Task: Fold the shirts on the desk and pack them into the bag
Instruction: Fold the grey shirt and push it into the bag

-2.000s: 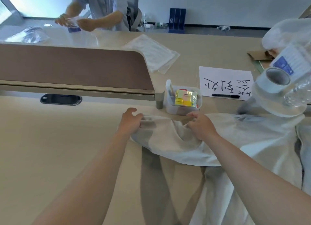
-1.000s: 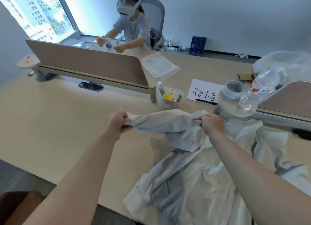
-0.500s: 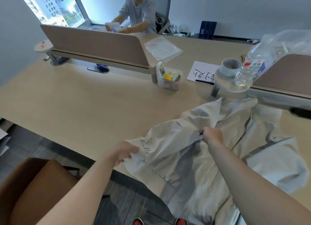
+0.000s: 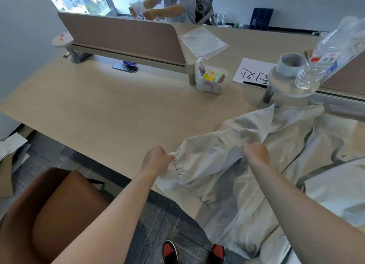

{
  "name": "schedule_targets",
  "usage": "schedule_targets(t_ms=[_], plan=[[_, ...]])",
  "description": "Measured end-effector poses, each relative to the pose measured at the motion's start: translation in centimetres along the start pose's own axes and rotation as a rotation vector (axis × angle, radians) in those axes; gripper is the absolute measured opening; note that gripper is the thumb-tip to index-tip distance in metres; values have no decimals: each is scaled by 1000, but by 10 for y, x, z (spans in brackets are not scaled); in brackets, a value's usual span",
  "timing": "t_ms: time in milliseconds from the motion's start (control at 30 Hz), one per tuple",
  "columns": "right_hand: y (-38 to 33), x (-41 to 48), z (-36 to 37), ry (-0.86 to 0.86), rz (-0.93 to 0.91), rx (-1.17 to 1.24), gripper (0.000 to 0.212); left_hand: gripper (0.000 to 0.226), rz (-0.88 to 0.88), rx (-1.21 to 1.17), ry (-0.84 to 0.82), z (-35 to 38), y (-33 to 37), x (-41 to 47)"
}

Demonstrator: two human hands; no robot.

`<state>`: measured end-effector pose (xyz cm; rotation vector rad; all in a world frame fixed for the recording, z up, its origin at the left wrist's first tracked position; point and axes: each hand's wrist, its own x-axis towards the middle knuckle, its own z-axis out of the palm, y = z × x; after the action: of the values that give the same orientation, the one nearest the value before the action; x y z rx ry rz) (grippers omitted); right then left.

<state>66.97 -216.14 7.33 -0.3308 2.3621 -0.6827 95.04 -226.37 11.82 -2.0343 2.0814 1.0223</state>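
A brown chair [image 4: 59, 204] stands at the left, beside the desk [image 4: 110, 113]. The left hand [image 4: 157, 161] curls its fingers round a gathered edge of the pale shirt [image 4: 217, 176] (it sprawls over the desk's near right part, hanging off the edge). The right hand [image 4: 256, 153], fingers curled, pinches a fold further right.

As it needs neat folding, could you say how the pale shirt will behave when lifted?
Likely floppy: the shirt sags and creases between the left hand and right hand. Probably light, since two small grips hold it up. May slide off: part overhangs the desk.
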Motion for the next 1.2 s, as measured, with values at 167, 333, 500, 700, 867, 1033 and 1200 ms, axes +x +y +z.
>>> schedule_targets(t_ms=[167, 333, 500, 700, 867, 1033, 1200], plan=[[5, -2, 1, -18, -74, 119, 20, 26, -24, -415, -154, 25, 21, 1], [10, 7, -5, 53, -111, 190, 29, 37, -86, -706, -266, 51, 22, 7], [8, 21, -12, 134, -102, 307, 22, 30, -178, -737, -278, 74, -5, 10], [1, 33, -12, -57, -131, 359, 17, 25, -193, -654, -216, 75, -4, 12], [-20, 53, -34, 145, -117, 322, 33, 22, 32, -431, -72, 59, 40, 22], [-40, 86, -44, 108, -126, 362, 23, 19, 130, -550, -159, 65, 98, 46], [-43, 117, -38, 67, -52, 322, 15, 18, 263, -366, -221, 81, 140, 92]])
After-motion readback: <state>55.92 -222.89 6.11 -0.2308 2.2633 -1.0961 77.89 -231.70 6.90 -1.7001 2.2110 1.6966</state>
